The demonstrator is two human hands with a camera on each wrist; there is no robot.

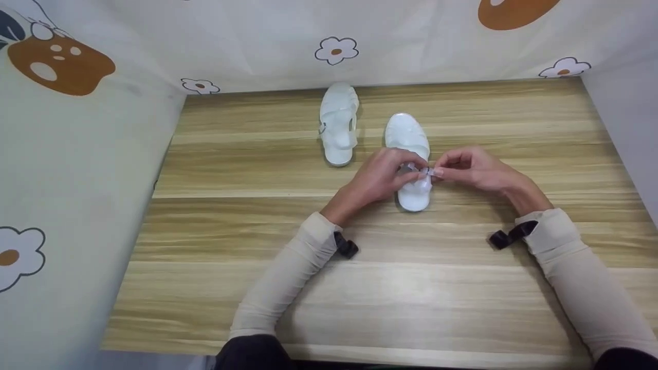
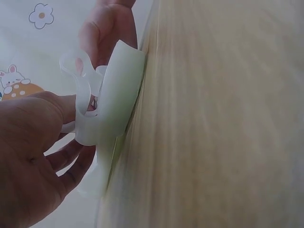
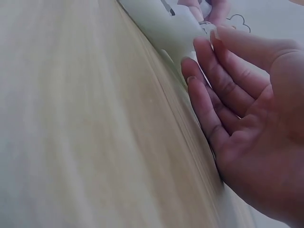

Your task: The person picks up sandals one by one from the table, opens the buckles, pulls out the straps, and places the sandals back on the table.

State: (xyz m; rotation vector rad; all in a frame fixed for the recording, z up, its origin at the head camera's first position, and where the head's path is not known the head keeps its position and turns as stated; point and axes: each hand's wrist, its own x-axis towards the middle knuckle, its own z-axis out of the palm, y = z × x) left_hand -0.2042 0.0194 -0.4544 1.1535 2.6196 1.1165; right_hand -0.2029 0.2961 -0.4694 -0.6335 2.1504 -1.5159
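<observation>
A white sandal lies sole down on the wooden table, its toe towards the back. At its right side, my left hand reaches across the sandal and pinches the strap near a small metal buckle. Thumb and forefinger of my right hand pinch the strap's end just beside it. In the left wrist view the sandal's heel stands before the fingers, which partly hide the buckle. The right wrist view shows the right hand's other fingers loosely bent beside the sandal.
A second white sandal lies to the left and farther back, near the patterned curtain. The wooden table extends around both sandals. A black wrist mount sits on the left sleeve, another mount on the right.
</observation>
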